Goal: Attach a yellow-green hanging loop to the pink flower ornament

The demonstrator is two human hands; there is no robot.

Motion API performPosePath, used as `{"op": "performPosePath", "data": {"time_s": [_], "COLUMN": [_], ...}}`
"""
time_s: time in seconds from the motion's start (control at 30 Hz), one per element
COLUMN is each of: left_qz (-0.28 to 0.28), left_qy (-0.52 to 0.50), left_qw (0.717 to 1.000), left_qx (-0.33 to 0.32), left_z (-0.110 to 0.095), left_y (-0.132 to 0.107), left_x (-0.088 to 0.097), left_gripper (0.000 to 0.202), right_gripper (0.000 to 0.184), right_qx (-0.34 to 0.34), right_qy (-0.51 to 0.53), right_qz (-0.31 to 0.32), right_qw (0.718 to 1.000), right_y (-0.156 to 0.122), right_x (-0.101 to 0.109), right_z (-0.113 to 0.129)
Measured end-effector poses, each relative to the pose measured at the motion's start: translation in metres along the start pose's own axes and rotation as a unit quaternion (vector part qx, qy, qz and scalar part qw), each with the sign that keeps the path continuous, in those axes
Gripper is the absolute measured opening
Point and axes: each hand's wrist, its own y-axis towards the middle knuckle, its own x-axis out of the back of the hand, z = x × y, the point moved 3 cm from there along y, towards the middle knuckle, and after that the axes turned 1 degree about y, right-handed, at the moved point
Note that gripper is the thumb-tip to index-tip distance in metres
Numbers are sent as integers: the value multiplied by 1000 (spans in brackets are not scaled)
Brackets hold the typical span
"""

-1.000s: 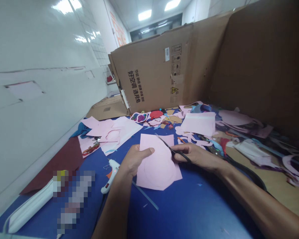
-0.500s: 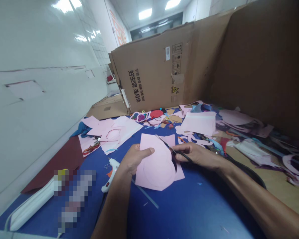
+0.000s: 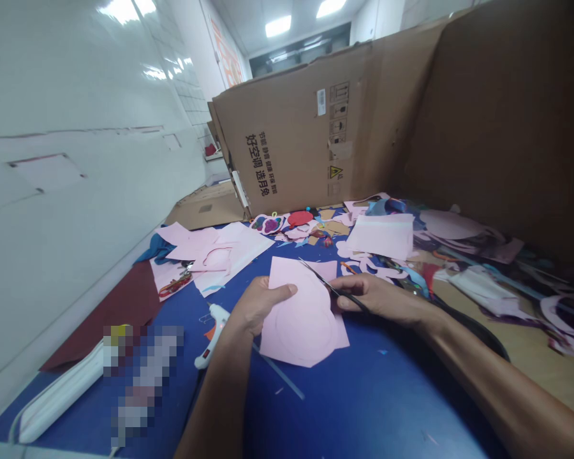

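Pixelated patch (image 3: pixel 141 382) at seven o'clock, contents unreadable; scissors' (image 3: pixel 332 287) loops hidden by right hand (image 3: pixel 377 299); left forearm (image 3: pixel 220 401) cut off at six o'clock.

The sheet (image 3: pixel 300 331) was pale pink, with a faint circle traced on it. Right of the sheet, the scissors (image 3: pixel 337 289) had black handles and dark blades. Under the sheet, the bench (image 3: pixel 363 395) was deep blue, flecked with scraps. Left of the sheet, the glue gun (image 3: pixel 213 335) was white with a red switch, and the mat (image 3: pixel 110 319) was maroon. Beyond the sheet, the carton (image 3: pixel 287 115) was brown, with black print and a yellow warning triangle.
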Motion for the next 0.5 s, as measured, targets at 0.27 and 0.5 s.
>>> {"op": "performPosePath", "data": {"time_s": [0.27, 0.5], "left_qz": [-6, 11], "left_qy": [3, 2], "left_qw": [1000, 1000], "left_qx": [12, 11], "left_z": [-7, -5], "left_y": [-6, -5], "left_x": [-7, -7], "left_gripper": [40, 50], "right_gripper": [57, 55], "right_qx": [5, 11], "right_qy": [-13, -12], "right_qz": [-12, -12], "right_qw": [1000, 1000], "right_y": [0, 2], "right_x": [-1, 3], "right_z": [0, -6]}}
